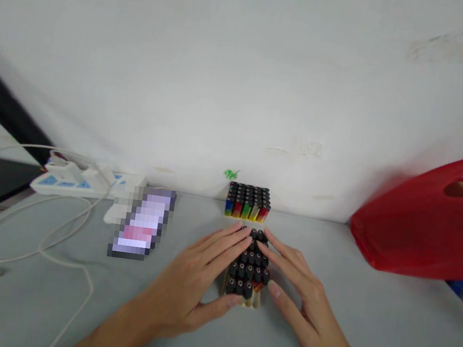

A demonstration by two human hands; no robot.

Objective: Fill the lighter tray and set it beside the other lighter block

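Note:
A block of several upright lighters with black tops stands on the grey table in front of me. My left hand lies against its left side, fingers stretched along the tops and thumb at the near corner. My right hand lies against its right side, fingers flat and reaching to the far end. Both hands press on the block from the two sides. A second block of lighters with coloured bodies stands farther back by the wall, untouched.
A red plastic bag lies at the right against the white wall. At the left are a white power strip, white cables looping over the table, and a blurred-out phone.

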